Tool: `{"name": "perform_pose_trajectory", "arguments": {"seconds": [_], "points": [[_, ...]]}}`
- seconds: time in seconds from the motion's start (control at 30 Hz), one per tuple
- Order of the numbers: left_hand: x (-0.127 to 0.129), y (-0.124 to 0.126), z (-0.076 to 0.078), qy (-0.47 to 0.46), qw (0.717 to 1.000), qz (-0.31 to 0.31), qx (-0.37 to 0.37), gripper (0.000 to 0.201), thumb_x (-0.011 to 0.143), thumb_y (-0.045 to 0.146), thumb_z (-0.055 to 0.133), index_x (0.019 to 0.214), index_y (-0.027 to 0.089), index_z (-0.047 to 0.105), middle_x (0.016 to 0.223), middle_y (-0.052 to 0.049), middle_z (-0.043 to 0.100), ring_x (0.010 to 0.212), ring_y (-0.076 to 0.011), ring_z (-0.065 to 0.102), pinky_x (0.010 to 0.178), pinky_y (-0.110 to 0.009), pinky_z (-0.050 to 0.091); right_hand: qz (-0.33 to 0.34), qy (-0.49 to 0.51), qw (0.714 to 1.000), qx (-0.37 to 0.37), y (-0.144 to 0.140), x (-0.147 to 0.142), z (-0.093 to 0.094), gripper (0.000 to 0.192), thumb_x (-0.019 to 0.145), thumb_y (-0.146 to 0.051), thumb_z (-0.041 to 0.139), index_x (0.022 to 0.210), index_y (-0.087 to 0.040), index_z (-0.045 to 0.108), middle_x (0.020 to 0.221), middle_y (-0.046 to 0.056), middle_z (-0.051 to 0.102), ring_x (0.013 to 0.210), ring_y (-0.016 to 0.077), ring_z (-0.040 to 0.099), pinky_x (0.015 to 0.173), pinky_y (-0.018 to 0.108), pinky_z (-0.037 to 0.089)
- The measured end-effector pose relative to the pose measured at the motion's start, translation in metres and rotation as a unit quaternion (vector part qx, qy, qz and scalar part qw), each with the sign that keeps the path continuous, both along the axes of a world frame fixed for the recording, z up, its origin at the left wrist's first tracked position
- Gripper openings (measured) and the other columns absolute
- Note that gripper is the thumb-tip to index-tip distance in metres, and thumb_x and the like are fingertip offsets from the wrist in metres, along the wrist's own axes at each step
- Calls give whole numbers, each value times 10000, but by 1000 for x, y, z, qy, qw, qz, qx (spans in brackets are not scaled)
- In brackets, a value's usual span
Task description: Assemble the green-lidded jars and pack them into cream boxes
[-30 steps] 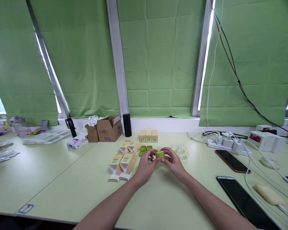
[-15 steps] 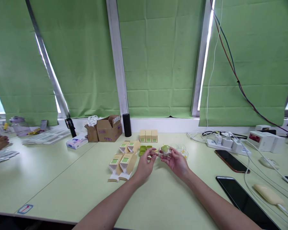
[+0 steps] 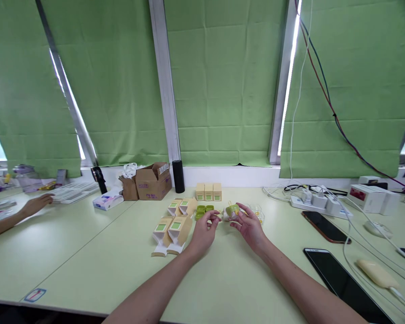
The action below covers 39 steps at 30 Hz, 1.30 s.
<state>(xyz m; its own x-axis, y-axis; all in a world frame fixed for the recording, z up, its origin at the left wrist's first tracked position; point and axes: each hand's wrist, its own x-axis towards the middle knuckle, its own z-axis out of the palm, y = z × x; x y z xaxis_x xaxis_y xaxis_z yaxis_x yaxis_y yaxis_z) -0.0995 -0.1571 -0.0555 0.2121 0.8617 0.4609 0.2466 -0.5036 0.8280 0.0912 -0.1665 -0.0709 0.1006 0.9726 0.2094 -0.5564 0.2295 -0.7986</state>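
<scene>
My right hand (image 3: 249, 227) holds a small green item in clear wrap (image 3: 232, 210) above the pale green table (image 3: 87, 252). My left hand (image 3: 204, 231) is beside it, its fingertips pinched near the wrap's left edge; whether they grip it is unclear. Just behind my left hand lie small green pieces (image 3: 202, 210). Further back stand three closed tan boxes (image 3: 208, 191). To the left lie several opened tan boxes with green labels (image 3: 172, 227). Clear wraps with yellow bits (image 3: 258, 212) sit behind my right hand.
A brown carton (image 3: 154, 181), a black cylinder (image 3: 178, 176) and a tissue pack (image 3: 108, 199) stand at the back left. At right lie a power strip with cables (image 3: 319, 201) and two phones (image 3: 326, 227) (image 3: 344, 283). Another person's hand (image 3: 37, 204) reaches across the far left.
My hands separated after holding the green item together; the right one lifted it rightward. The other person's hand at far left reached further across the table.
</scene>
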Motion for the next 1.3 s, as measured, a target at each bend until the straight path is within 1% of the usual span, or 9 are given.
{"name": "perform_pose_trajectory", "arguments": {"seconds": [0.2, 0.33, 0.4, 0.5, 0.57, 0.67, 0.83, 0.97, 1.3], "points": [[-4, 1, 2, 42, 998, 40, 32, 260, 963, 320, 522, 1149, 195, 655, 1058, -107, 745, 988, -239, 701, 817, -365, 518, -63, -108, 992, 15, 2, 0, -2, 709, 594, -293, 903, 1234, -250, 600, 1145, 65, 682, 895, 201, 665, 816, 381, 571], [-19, 5, 17, 143, 976, 117, 118, 234, 973, 264, 485, 1097, 210, 677, 1074, -107, 731, 1024, -261, 664, 910, -417, 501, -74, -172, 982, 24, 4, -2, -6, 711, 562, -201, 837, 1227, -269, 595, 1141, 53, 648, 867, 180, 638, 799, 364, 574], [-29, 6, 31, 243, 944, 149, 167, 248, 961, 217, 469, 1078, 214, 688, 1047, -107, 739, 1037, -284, 635, 941, -440, 475, -69, -198, 977, 29, 4, -5, -9, 700, 565, -182, 797, 1229, -275, 597, 1136, 49, 621, 871, 182, 644, 752, 337, 572], [-45, 4, 52, 375, 884, 218, 174, 261, 959, 230, 476, 1063, 182, 711, 997, -145, 743, 1017, -322, 618, 915, -452, 440, -53, -233, 970, 31, 2, -9, -14, 669, 582, -182, 761, 1227, -282, 614, 1159, 54, 582, 892, 194, 660, 715, 328, 571], [-55, 0, 59, 441, 840, 266, 171, 258, 943, 263, 515, 1023, 151, 733, 997, -202, 731, 1085, -382, 580, 916, -483, 409, -49, -260, 964, 36, 2, -10, -18, 616, 592, -178, 749, 1191, -275, 647, 1175, 60, 582, 936, 213, 664, 773, 368, 578], [-67, -10, 57, 514, 793, 285, 158, 253, 908, 283, 575, 1030, 141, 744, 1031, -234, 718, 1090, -407, 546, 920, -500, 381, -62, -299, 950, 61, 5, -10, -25, 505, 597, -159, 740, 1092, -249, 700, 1179, 70, 609, 989, 234, 655, 916, 452, 550], [-79, -26, 39, 581, 751, 281, 139, 290, 868, 350, 640, 1018, 125, 744, 1093, -248, 690, 1138, -415, 521, 963, -503, 360, -74, -361, 926, 85, 9, -6, -31, 473, 586, -116, 733, 1041, -245, 736, 1131, 73, 656, 1015, 267, 640, 988, 528, 508], [-80, -32, 33, 593, 739, 284, 145, 304, 861, 345, 635, 1030, 114, 736, 1097, -256, 681, 1129, -421, 528, 959, -509, 368, -93, -397, 908, 93, 5, -5, -32, 497, 585, -104, 728, 1055, -260, 751, 1127, 73, 678, 1094, 299, 613, 1064, 577, 451], [-76, -32, 26, 566, 759, 290, 141, 410, 805, 237, 625, 1201, 135, 648, 1105, -222, 694, 1140, -416, 547, 1004, -516, 341, -100, -422, 895, 108, 1, -4, -30, 586, 537, -87, 744, 1085, -294, 728, 1137, 75, 674, 1121, 335, 577, 1059, 599, 418]]}}
